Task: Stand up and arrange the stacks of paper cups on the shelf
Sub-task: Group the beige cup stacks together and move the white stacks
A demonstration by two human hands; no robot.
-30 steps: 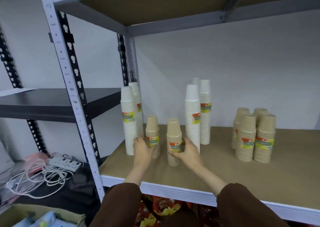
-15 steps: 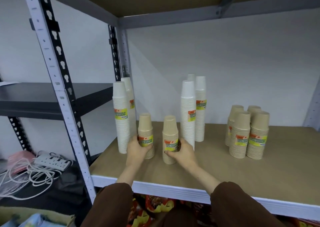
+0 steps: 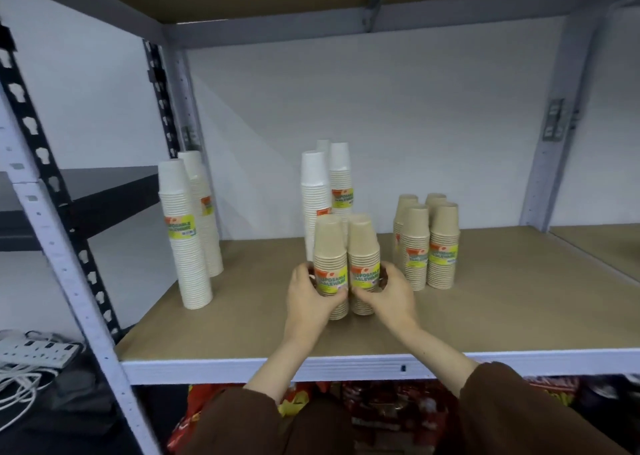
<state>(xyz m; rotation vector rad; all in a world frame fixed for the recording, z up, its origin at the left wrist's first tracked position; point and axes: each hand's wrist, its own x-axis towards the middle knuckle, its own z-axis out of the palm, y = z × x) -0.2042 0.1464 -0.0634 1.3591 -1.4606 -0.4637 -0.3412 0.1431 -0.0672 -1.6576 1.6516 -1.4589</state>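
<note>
Centre frame: arms outstretched, my left hand [image 3: 313,298] curls round the left tan paper-cup stack [image 3: 329,246], my right hand [image 3: 389,297] round the right tan paper-cup stack [image 3: 363,246].

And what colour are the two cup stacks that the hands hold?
Both cup stacks are light brown, with yellow-green labels; the head view shows it.

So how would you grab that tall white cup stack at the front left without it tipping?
Wrap the grip around the tall white stack near its yellow label, coming from the front. It is tall and narrow, and another white stack stands close behind, so a mid-height hold probably steadies it best.
</note>
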